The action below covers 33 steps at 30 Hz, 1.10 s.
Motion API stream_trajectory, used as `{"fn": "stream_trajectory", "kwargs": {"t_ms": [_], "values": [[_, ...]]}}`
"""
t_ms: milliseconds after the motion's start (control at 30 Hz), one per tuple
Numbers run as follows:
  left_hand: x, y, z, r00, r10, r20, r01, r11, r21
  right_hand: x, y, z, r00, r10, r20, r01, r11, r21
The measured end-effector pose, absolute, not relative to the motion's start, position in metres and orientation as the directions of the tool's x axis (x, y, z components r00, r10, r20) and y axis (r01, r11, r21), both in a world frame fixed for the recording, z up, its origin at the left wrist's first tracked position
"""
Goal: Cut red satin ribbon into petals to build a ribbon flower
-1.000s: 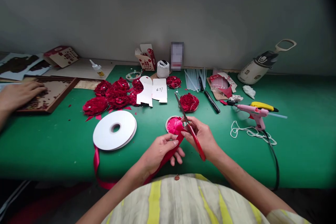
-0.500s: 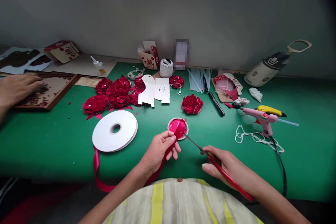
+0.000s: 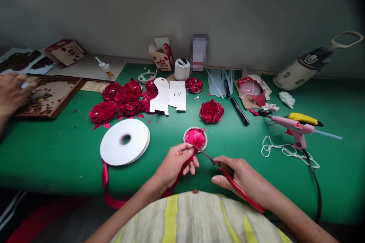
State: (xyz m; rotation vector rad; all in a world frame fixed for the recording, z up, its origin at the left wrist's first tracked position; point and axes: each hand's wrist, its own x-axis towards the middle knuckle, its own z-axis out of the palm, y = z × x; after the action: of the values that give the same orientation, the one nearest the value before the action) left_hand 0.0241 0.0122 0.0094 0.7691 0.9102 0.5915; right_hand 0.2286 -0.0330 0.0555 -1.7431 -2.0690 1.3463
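ribbon (image 3: 182, 167) — pink petals (image 3: 196, 138) in ring (image 3: 186, 133)

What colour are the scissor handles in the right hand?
Red, on the scissors held by the right hand; head view.

Single head cam, no second view to overlap. It looked forward and down from above the person's lap across the green table (image 3: 57, 152), facing the grey wall behind it. Near range: table's front edge sat low in frame, its back edge against the wall around mid-height.
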Motion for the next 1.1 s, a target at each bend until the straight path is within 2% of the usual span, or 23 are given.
{"fn": "stream_trajectory", "kwargs": {"t_ms": [433,700,833,933,1100], "values": [[0.026,0.017,0.004,0.484,0.724,-0.492,-0.089,0.600,0.795,0.235,-0.032,0.036,-0.316,0.852,-0.417,0.735,-0.058,-0.675],[0.017,0.015,0.009,0.450,0.708,-0.544,-0.046,0.627,0.777,0.235,-0.025,0.028,-0.254,0.885,-0.390,0.805,-0.029,-0.592],[0.003,0.009,0.013,0.429,0.731,-0.530,-0.048,0.605,0.795,0.237,-0.025,0.037,-0.305,0.841,-0.448,0.759,-0.070,-0.648],[-0.003,0.006,0.014,0.452,0.758,-0.471,-0.121,0.575,0.809,0.241,-0.029,0.045,-0.347,0.803,-0.485,0.722,-0.102,-0.684],[0.004,0.003,0.013,0.478,0.782,-0.400,-0.196,0.539,0.820,0.242,-0.034,0.056,-0.352,0.810,-0.470,0.668,-0.134,-0.732]]}}
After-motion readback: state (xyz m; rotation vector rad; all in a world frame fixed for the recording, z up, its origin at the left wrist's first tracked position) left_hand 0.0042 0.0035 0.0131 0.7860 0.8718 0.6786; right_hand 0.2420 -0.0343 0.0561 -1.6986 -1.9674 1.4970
